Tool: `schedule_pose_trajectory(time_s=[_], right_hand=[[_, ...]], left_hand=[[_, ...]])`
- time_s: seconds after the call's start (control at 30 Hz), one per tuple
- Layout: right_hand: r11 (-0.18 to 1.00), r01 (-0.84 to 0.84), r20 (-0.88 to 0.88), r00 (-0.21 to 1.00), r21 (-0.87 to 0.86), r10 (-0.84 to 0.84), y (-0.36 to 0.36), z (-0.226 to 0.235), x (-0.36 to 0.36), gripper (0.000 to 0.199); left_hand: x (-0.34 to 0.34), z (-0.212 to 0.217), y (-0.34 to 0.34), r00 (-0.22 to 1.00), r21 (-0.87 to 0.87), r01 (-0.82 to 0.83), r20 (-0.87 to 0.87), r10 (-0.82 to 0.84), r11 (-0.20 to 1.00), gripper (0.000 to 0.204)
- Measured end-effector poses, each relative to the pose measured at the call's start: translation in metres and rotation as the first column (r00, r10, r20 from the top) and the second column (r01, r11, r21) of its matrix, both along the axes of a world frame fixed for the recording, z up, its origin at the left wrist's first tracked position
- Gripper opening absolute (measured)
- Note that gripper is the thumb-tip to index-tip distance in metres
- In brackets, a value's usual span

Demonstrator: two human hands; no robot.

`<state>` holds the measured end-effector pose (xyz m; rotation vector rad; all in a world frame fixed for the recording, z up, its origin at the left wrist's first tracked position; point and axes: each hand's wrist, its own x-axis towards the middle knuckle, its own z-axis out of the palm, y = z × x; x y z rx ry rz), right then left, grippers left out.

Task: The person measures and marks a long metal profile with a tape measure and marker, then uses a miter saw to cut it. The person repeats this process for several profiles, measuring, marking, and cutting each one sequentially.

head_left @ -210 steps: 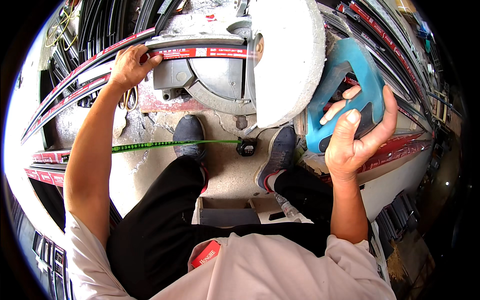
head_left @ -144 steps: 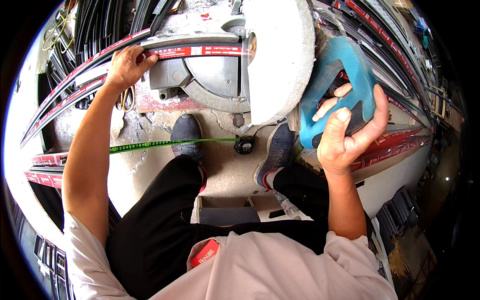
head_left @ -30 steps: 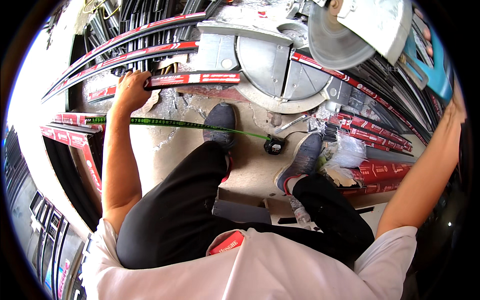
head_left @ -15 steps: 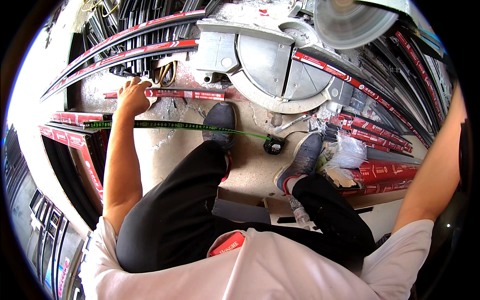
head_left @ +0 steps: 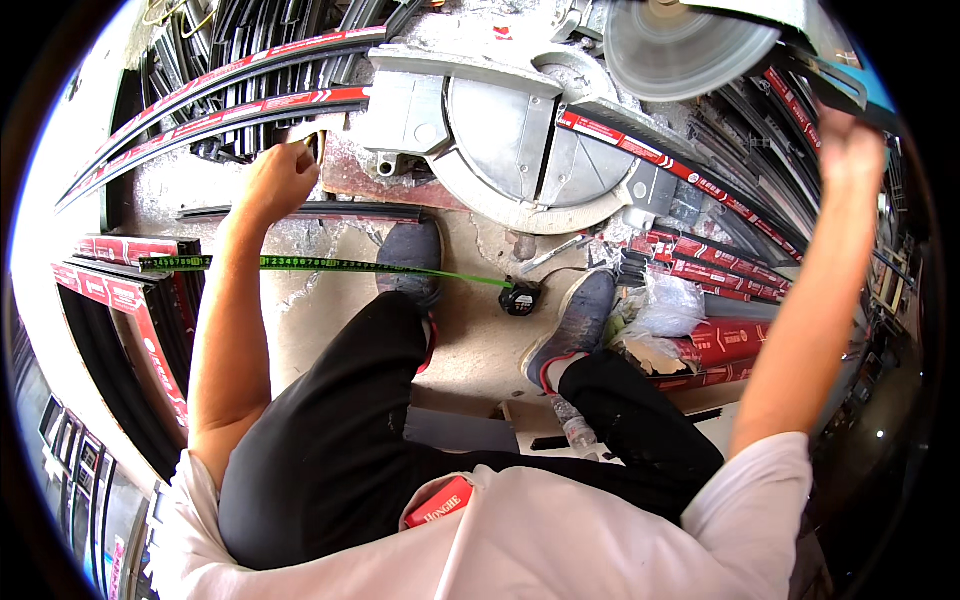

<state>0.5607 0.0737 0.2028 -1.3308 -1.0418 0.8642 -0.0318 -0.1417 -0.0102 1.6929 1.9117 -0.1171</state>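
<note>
My left hand (head_left: pixel 280 180) is closed, its fingers curled at a pale brownish thing (head_left: pixel 319 147) left of the saw base; what it grips is mostly hidden. Just below lies a short dark profile strip (head_left: pixel 350 212) on the floor, apart from the hand. My right hand (head_left: pixel 850 150), smeared by motion, is raised at the dark handle part of the miter saw (head_left: pixel 845 90); its fingers cannot be made out. The round saw blade (head_left: pixel 690 50) hangs above the grey metal saw base (head_left: pixel 500 140). A long red-labelled profile (head_left: pixel 690 175) lies across the base toward the right.
A tape measure (head_left: pixel 519 298) lies between my shoes with its green blade (head_left: pixel 330 264) pulled out leftward. Red-labelled frames (head_left: pixel 140 300) stand at the left. Two long profiles (head_left: pixel 230 85) reach the saw from the left. Plastic wrap (head_left: pixel 670 305) and red packages (head_left: pixel 735 340) lie at the right.
My left hand has let go of the short strip, which now shows its dark side, and has moved up and closed beside the saw. My right hand has come into view at the saw handle.
</note>
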Motion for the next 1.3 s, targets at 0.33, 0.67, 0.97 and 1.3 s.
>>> schedule_pose_trajectory(time_s=[0.33, 0.67, 0.97, 1.3], right_hand=[[0.529, 0.422, 0.007, 0.786, -0.736, -0.618, -0.177, -0.24, 0.056, 0.029], [0.624, 0.281, -0.362, 0.616, -0.729, -0.7, -0.143, -0.264, 0.045, 0.063], [0.627, 0.255, -0.454, 0.501, -0.736, -0.737, -0.142, -0.269, 0.051, 0.061], [0.656, 0.287, -0.461, 0.521, -0.698, -0.719, -0.156, -0.281, 0.053, 0.048]], left_hand=[[0.034, 0.019, -0.003, 0.987, -0.091, -0.006, 0.161, 0.021, 0.996, 0.033], [0.048, 0.021, -0.002, 0.937, -0.128, -0.044, 0.339, 0.085, 0.991, 0.034], [0.053, 0.017, -0.002, 0.897, -0.134, -0.068, 0.425, 0.119, 0.989, 0.039], [0.083, 0.025, 0.005, 0.826, -0.223, -0.072, 0.533, 0.184, 0.972, 0.042]])
